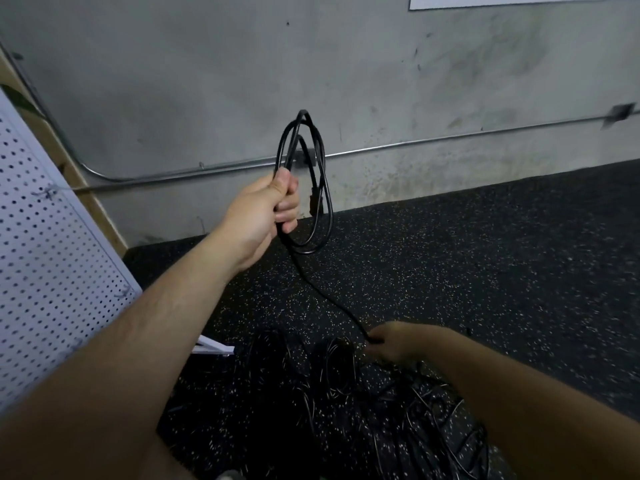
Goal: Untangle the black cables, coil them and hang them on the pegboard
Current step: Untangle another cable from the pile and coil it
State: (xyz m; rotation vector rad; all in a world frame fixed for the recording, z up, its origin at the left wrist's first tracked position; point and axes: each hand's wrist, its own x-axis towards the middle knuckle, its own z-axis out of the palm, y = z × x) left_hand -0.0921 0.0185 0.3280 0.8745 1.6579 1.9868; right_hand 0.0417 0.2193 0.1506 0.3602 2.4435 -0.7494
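Though light and limp, likely springs back at its kinks, so handle the black cable (325,181) loosely. Hangs as a coil clamped in the left grip (273,209), raised before the wall (207,81); trails down to the right grip (389,342), seemingly pinched round the strand just above the tangled pile (398,410) on the floor (485,254). Take hold near the pile, feeding slack upward; hang on the pegboard (45,254) at left.
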